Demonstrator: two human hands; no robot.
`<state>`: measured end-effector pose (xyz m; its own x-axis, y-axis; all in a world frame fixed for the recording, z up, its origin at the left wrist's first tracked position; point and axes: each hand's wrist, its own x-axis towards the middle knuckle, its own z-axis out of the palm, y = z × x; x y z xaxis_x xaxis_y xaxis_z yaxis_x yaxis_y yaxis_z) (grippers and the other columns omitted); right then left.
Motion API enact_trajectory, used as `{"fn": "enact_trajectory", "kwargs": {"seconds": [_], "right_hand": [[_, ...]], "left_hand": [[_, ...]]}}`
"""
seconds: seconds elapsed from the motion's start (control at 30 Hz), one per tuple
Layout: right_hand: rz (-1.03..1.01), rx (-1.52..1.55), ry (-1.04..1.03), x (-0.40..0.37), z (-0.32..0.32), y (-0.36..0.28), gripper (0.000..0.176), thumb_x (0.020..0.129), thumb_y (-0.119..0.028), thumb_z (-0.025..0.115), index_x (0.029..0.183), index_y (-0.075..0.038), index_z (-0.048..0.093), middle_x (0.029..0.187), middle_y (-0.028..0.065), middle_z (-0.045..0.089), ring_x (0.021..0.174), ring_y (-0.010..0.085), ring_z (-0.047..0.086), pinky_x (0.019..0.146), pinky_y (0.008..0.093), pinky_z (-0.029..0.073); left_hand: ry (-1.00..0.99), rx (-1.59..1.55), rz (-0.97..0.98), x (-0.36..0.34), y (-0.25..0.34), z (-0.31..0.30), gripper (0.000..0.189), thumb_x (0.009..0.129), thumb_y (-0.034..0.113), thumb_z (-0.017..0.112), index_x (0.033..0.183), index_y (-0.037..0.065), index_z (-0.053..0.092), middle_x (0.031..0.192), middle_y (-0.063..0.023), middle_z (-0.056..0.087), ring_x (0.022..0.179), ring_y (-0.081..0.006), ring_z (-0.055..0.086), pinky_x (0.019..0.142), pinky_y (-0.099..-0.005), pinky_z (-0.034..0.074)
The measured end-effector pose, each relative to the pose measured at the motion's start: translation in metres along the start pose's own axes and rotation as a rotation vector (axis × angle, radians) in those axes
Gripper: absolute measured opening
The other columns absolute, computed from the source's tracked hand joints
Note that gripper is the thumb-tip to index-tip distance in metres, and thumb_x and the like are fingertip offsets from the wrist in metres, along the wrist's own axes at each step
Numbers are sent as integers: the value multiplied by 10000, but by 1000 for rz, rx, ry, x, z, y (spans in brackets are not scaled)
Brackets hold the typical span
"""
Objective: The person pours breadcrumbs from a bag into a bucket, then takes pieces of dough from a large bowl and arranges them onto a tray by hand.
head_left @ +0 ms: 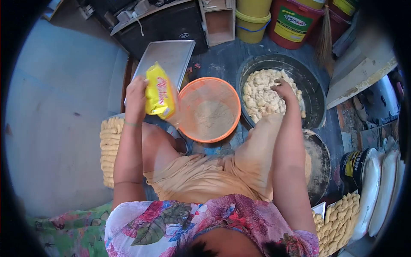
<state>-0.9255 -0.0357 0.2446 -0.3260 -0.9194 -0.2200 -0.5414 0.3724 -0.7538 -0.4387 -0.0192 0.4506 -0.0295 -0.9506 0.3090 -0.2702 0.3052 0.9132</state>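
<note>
My left hand (138, 95) grips the edge of a yellow plastic bag (159, 92) with red lettering, held up left of an orange-rimmed tub (209, 136). Pale powder covers the bottom of that tub. My right hand (283, 90) is over a wide dark basin (314, 94), above a heap of lumpy, floured dough pieces (261, 92). Its fingers are bent and partly apart, with no object visible between them.
A metal tray (165, 55) leans behind the bag. Yellow buckets (250, 28) and a red bucket (291, 25) stand at the back. Shaped dough rows (112, 150) lie at left, more (342, 220) at lower right. A floury round pan (319, 167) sits beside my right leg.
</note>
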Motion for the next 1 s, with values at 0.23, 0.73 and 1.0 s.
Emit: {"fn": "enact_trajectory", "kwargs": {"seconds": [0.23, 0.73, 1.0], "right_hand": [[-89, 42, -28, -1, 19, -20, 581, 721, -247, 742, 1226, -26, 559, 1057, 194, 640, 923, 287, 632, 759, 362, 505], [-286, 12, -156, -17, 109, -114, 523, 752, -211, 729, 1211, -31, 553, 937, 122, 626, 828, 210, 601, 711, 324, 489], [-283, -58, -249, -10, 115, -121, 565, 730, -243, 728, 1226, -38, 554, 1063, 174, 645, 972, 289, 628, 834, 370, 499]], "left_hand": [[534, -270, -167, -56, -64, -78, 178, 871, 107, 462, 703, 51, 487, 715, -13, 459, 633, -118, 439, 603, -287, 393], [897, 19, -521, -75, -288, -40, 326, 823, 207, 460, 694, -73, 565, 745, -197, 634, 639, -330, 598, 634, -419, 465], [243, 544, -692, -84, -428, -43, 411, 794, 319, 514, 846, -62, 659, 940, -283, 642, 906, -435, 610, 863, -475, 457]]}}
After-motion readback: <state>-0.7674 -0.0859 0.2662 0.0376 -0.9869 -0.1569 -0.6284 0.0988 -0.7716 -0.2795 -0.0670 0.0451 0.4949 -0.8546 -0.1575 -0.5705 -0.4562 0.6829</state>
